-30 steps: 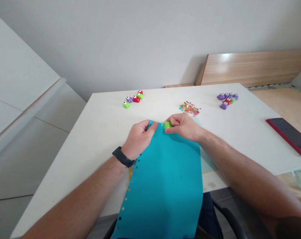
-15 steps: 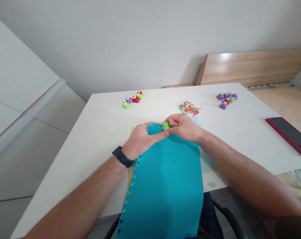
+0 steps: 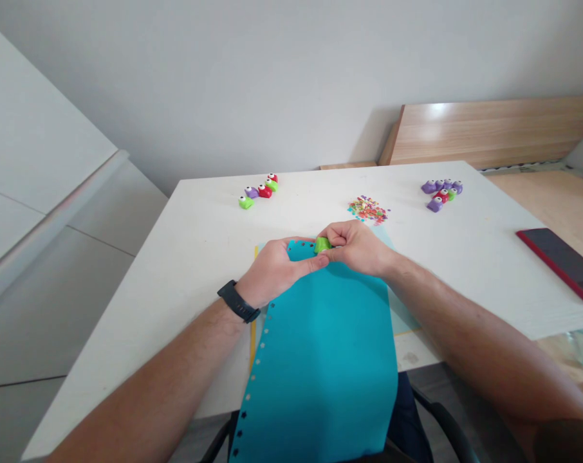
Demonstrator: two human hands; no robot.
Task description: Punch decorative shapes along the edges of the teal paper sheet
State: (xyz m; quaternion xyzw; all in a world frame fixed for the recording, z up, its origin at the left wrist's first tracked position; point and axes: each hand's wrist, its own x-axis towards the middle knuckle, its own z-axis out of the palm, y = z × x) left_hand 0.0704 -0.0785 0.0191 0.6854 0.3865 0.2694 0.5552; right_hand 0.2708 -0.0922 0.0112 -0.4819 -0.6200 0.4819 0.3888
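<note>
A teal paper sheet (image 3: 320, 347) lies on the white table (image 3: 185, 257) and hangs over its near edge; small punched holes run along its left and top edges. My right hand (image 3: 359, 247) pinches a small green paper punch (image 3: 322, 244) on the sheet's far edge. My left hand (image 3: 277, 267), with a black wristband, grips the sheet's far left corner, its thumb reaching to the punch.
Small punches stand at the far left (image 3: 259, 191) and several at the far right (image 3: 441, 191). A heap of coloured paper bits (image 3: 367, 209) lies behind my hands. A red phone (image 3: 562, 263) lies at the right. Other sheets peek out beneath the teal one.
The punch has shifted slightly left along the sheet's top edge. My left thumb came over to meet it, and more holes show at the top left corner.
</note>
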